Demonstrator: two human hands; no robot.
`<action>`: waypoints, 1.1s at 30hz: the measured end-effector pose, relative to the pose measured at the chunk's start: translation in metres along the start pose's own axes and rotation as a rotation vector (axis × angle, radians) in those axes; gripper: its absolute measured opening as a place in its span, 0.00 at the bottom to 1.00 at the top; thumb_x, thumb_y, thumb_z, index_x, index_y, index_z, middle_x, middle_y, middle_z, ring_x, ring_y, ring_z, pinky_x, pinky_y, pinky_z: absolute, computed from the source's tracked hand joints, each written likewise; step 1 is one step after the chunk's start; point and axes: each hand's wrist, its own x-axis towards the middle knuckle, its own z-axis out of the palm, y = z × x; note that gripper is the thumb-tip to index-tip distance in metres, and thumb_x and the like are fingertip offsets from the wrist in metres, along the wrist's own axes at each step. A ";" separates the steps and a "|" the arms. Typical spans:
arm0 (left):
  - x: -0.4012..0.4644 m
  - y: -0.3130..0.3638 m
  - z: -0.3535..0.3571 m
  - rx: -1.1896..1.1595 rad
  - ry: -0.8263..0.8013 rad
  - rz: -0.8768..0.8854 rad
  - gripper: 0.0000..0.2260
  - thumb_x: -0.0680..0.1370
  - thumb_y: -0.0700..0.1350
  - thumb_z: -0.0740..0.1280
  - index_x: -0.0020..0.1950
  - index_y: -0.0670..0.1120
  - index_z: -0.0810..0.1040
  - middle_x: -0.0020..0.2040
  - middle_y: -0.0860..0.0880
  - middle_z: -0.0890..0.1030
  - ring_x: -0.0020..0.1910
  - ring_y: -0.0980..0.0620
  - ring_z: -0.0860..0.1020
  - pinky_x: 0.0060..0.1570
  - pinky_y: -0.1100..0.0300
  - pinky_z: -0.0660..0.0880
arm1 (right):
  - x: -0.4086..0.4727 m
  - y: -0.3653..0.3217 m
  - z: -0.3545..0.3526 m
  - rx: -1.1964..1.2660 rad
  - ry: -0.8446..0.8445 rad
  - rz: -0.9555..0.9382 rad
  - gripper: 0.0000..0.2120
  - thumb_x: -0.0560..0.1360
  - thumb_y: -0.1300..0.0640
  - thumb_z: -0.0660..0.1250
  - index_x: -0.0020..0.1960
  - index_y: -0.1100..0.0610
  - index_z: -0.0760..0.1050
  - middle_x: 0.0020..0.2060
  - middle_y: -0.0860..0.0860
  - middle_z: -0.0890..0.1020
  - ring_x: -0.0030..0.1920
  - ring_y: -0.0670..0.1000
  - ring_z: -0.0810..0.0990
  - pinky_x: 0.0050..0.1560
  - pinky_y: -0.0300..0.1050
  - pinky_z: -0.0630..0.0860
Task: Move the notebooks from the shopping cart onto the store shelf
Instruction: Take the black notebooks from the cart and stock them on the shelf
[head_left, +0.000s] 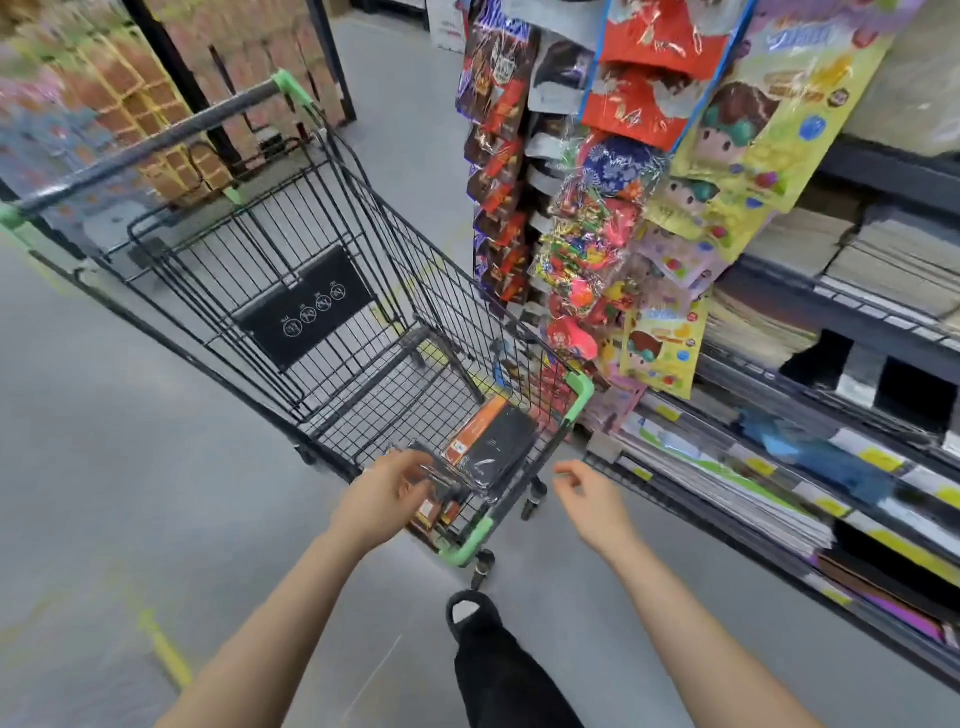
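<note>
Head view: a black wire shopping cart (332, 291) with green corner guards stands on a grey floor (104, 415), its front end nearest the camera. Black notebooks (491, 447) with an orange band, wrapped in clear film, lie stacked in the front corner of the cart basket. The left hand (387, 493) reaches over the cart's front rim with fingers curled onto a wrapped notebook at the near edge of the stack; the grip is partly blurred, so full closure cannot be confirmed. The right hand (592, 501) hovers outside the cart, just right of the front corner, fingers loosely spread and holding nothing. The store shelf (810, 467) runs along the right, with flat stationery stacked on its tiers. Hanging toy and snack packets (613, 260) occupy the shelf end beside the cart
</note>
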 end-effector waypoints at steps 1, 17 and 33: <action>0.010 -0.004 -0.007 0.003 -0.002 -0.009 0.13 0.76 0.47 0.62 0.60 0.52 0.75 0.49 0.55 0.79 0.48 0.54 0.77 0.50 0.54 0.76 | 0.010 -0.009 0.004 0.030 -0.003 0.003 0.07 0.77 0.58 0.59 0.52 0.51 0.74 0.36 0.47 0.76 0.32 0.49 0.73 0.35 0.43 0.70; 0.173 -0.094 -0.102 0.073 -0.210 0.039 0.13 0.77 0.51 0.63 0.62 0.56 0.72 0.51 0.58 0.77 0.41 0.59 0.78 0.44 0.58 0.77 | 0.106 -0.101 0.080 0.138 0.084 0.139 0.12 0.77 0.55 0.61 0.59 0.55 0.73 0.40 0.44 0.78 0.35 0.46 0.75 0.34 0.36 0.69; 0.317 -0.161 -0.043 0.137 -0.627 0.321 0.18 0.77 0.49 0.61 0.67 0.51 0.69 0.59 0.55 0.75 0.54 0.56 0.76 0.56 0.60 0.71 | 0.171 -0.075 0.190 0.174 0.417 0.703 0.23 0.72 0.51 0.69 0.64 0.57 0.71 0.59 0.54 0.78 0.54 0.53 0.78 0.53 0.42 0.73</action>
